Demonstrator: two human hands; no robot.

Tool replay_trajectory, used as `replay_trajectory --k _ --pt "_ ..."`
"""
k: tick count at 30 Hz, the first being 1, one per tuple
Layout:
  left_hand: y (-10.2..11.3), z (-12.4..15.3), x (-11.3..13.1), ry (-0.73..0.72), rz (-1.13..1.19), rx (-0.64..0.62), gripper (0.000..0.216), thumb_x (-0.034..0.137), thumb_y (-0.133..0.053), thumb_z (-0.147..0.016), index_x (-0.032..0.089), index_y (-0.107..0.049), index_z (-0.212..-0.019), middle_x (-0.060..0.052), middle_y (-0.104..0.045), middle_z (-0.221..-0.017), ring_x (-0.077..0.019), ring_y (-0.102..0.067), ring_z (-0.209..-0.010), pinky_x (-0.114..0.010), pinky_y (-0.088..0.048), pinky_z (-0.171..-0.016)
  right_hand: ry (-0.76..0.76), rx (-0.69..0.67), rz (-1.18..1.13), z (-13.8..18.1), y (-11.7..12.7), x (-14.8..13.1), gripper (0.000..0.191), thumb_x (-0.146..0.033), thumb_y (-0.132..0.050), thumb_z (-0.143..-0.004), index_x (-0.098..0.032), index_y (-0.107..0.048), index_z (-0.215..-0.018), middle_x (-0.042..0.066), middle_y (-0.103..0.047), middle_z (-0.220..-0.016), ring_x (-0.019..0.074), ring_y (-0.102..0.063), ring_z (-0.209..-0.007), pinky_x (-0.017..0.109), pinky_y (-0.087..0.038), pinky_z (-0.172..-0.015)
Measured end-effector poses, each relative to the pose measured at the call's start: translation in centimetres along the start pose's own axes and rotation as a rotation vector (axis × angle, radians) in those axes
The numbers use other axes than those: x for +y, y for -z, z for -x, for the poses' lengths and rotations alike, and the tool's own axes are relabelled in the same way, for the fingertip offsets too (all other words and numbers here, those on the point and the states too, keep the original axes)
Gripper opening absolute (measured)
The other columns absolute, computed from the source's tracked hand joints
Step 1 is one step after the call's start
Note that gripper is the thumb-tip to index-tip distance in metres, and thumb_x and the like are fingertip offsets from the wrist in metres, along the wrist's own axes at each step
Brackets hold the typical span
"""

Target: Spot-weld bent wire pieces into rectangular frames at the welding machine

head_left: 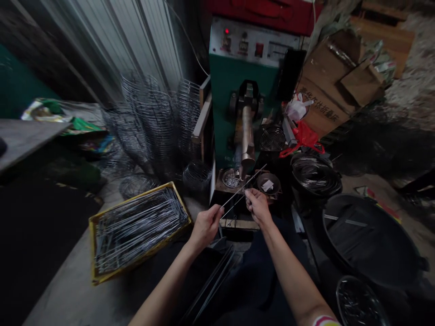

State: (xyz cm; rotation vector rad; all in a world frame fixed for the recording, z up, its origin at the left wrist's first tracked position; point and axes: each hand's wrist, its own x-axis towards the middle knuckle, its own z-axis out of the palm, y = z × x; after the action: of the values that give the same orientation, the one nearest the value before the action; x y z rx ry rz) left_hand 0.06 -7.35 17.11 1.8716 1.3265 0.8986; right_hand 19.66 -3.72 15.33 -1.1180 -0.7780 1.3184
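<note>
Pinched in my left hand (pixel 207 225) is a thin metal rod (pixel 238 191) that slants up to the right. A second thin length of wire runs below it, between my two hands. My right hand (pixel 257 206) is closed near the wires, thumb and finger pressed together; whether it grips one rod or both I cannot make out. Just beyond my hands is the tip of the machine's metal arm (pixel 248 136). Below that tip stands a round dish of small metal pieces (pixel 231 178). To its right is a dark bowl (pixel 268 184) with a pale object in it.
A yellow crate (pixel 92 244) of metal rods lies at left. Stacked wire baskets (pixel 152 113) stand behind it. The green machine (pixel 222 99) rises ahead. Cardboard boxes (pixel 326 90), a red plastic bag (pixel 304 136) and a large black tub (pixel 374 240) are at right. Several rods (pixel 214 285) lie near my lap.
</note>
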Motion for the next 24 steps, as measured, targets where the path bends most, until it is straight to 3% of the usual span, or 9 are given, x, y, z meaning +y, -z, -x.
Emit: replay_trajectory --k 24 --pt "0.7 -1.3 -0.9 -0.026 0.004 0.037 0.033 0.034 -0.042 -0.095 0.020 -0.038 -0.066 0.007 -0.032 -0.056 -0.0095 -0.031 -0.051 -0.022 -0.025 -0.052 0.003 -0.003 -0.009 -1.3 -1.7 -1.3 0.036 -0.044 -0.079 -0.066 -0.017 -0.056 -0.071 -0.009 -0.042 -0.048 0.0018 -0.028 -0.037 0.015 -0.017 -0.034"
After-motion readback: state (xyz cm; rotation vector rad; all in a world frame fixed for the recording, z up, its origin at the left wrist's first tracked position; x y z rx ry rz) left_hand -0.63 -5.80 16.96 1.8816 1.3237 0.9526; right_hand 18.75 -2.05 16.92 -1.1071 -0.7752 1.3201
